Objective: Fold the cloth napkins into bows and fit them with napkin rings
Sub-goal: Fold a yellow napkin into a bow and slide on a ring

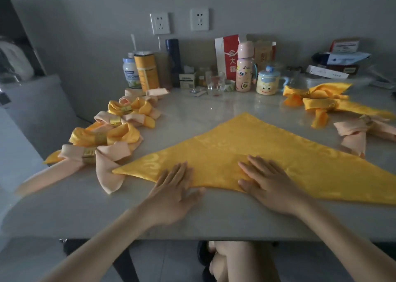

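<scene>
**A:** what's the setup?
**B:** Grey table point(214, 108) against a grey wall point(85, 35), bottles point(244, 71) along the back edge. Yellow napkin's point(257, 148) a triangle at the near edge, my left hand point(171, 193) and right hand point(272, 185) flat on it, fingers straight.
**A:** anything unclear?
**B:** Its right corner's cut off, room's dim.

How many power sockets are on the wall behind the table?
2. The left socket is on the wall just above and left of the dark blue flask; the right socket is beside it, slightly higher. More could lie outside the view.
</scene>
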A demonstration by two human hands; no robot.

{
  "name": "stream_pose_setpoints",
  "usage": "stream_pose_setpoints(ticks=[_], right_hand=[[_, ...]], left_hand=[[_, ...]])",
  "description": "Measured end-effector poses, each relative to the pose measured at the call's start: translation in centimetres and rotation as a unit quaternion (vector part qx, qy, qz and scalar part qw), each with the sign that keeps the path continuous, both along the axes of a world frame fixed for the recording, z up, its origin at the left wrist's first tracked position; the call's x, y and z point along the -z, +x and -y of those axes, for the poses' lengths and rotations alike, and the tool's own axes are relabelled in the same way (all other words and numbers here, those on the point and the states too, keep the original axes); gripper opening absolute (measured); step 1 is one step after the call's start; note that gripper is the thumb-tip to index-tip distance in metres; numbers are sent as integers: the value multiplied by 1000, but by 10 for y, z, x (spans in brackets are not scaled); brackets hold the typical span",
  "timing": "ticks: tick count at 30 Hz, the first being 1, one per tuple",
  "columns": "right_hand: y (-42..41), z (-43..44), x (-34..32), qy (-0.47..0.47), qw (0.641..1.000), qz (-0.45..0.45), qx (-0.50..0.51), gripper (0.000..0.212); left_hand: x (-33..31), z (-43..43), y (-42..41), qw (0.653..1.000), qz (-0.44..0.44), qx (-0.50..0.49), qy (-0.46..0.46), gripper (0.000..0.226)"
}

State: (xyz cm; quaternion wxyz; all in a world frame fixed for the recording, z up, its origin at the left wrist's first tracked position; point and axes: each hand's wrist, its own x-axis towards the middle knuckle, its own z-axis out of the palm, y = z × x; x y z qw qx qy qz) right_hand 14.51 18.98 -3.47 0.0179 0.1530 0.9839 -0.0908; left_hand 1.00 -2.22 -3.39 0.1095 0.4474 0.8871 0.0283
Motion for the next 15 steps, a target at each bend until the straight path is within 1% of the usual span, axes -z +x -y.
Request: stream_pose_setpoints(ticks=[3,6,9,11,13,14,15], right_hand=[[-1,3,-2,-1,1000,13,-3,131],[-4,6,-4,-5,1000,20,-8,123],[-6,5,-5,-6,1000,12,-12,121],[-8,7,-1,-3,1000,19,-13,110],[-11,9,1,-9,1000,12,-12,102],[-11,10,1,-27,1000,2,-14,92],[-10,13,-3,-73,997,-20,-13,76]], left_hand=[[-6,19,-16,999,23,-32,-25,133],[-9,47,-36,993,27,-99,-50,109],[-12,57,-43,989,32,-131,-66,80],[-19,54,-42,987,44,-147,-37,76],[-28,48,-40,989,14,-144,18,72],[-34,44,-38,991,-19,-129,40,68],[-40,39,-36,991,-48,-109,59,63]])
